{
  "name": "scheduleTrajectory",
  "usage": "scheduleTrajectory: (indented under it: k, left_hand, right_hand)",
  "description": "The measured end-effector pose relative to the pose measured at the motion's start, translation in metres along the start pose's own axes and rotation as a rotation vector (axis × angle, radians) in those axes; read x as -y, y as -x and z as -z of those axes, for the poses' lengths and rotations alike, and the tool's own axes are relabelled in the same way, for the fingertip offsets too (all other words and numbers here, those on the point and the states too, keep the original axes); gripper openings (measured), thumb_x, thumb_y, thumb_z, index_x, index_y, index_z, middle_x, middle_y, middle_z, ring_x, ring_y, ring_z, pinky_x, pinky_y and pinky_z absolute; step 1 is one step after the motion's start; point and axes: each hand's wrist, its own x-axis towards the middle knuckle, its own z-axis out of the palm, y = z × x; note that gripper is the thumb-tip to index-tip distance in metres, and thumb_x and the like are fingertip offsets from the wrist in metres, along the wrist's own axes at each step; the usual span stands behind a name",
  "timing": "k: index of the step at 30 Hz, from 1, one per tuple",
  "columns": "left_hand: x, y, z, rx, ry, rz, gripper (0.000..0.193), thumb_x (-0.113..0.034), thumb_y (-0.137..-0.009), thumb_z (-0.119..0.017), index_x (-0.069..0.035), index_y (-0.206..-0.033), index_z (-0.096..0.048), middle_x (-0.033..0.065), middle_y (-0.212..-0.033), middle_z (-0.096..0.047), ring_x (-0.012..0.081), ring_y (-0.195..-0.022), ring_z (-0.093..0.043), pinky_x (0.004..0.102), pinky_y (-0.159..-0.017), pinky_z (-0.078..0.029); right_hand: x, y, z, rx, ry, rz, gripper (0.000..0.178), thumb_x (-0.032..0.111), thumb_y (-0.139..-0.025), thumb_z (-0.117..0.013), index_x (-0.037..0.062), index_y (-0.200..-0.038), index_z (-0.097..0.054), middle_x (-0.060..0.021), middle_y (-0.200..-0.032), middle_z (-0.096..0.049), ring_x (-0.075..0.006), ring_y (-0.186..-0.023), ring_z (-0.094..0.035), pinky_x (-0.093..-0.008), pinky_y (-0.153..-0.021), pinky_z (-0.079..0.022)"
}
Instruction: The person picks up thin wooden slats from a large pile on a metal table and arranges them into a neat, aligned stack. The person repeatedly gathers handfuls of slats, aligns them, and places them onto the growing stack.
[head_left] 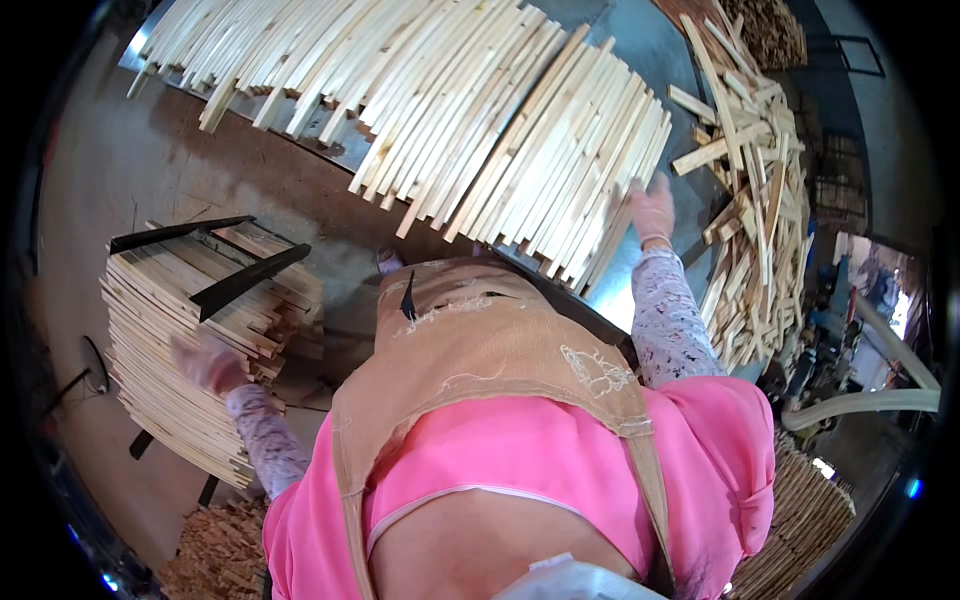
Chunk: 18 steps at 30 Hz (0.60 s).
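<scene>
The right fingers (637, 192) are placed at the near end of a row of wooden strips (580, 140), spread to their left on the bench (650, 50); whether one is gripped cannot be told. Loose offcuts (760, 200) are heaped to their right. A stack of strips (150, 330) is reached by the left fingers (183, 352), whose spread is blurred.

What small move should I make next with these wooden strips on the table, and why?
I'd probably bring your left hand over to the near ends of the row of wooden strips and start evening them up. Those ends look staggered, and your right hand is at the row's right end, while your left is away at the stack of strips.
</scene>
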Motion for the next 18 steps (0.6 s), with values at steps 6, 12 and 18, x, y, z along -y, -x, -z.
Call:
scheduleTrajectory:
  k: [6, 12, 18]
  left_hand:
    - [-0.331, 0.150, -0.009, 0.489, 1.010, -0.671, 0.061, -0.029, -0.097, -0.078, -0.003, -0.149, -0.062, 0.0152, -0.144, -0.068, 0.0316, -0.129, -0.067, 0.0417, -0.111, -0.053]
    - [-0.528, 0.205, -0.074, 0.765, 0.161, -0.747, 0.091, -0.050, -0.097, -0.072, -0.001, -0.165, -0.037, 0.0227, -0.169, -0.043, 0.0384, -0.156, -0.041, 0.0466, -0.129, -0.033]
    - [-0.607, 0.216, -0.059, 0.841, -0.032, -0.486, 0.088, -0.059, -0.096, -0.070, -0.002, -0.160, -0.047, 0.0232, -0.161, -0.051, 0.0426, -0.151, -0.046, 0.0486, -0.126, -0.037]
  right_hand:
    - [-0.140, 0.040, 0.006, 0.116, -0.137, -0.295, 0.082, 0.060, -0.101, -0.060, -0.0031, -0.154, -0.056, -0.0342, -0.149, -0.061, -0.0487, -0.142, -0.056, -0.0469, -0.119, -0.044]
    - [-0.102, 0.035, -0.002, 0.168, -0.043, 0.173, 0.054, 0.051, -0.106, -0.056, 0.0067, -0.134, -0.070, -0.0280, -0.123, -0.072, -0.0481, -0.116, -0.067, -0.0543, -0.102, -0.052]
    - [-0.064, 0.014, 0.002, 0.297, 0.069, 0.044, 0.080, 0.070, -0.096, -0.061, 0.0055, -0.142, -0.067, -0.0284, -0.125, -0.070, -0.0489, -0.121, -0.064, -0.0578, -0.104, -0.051]
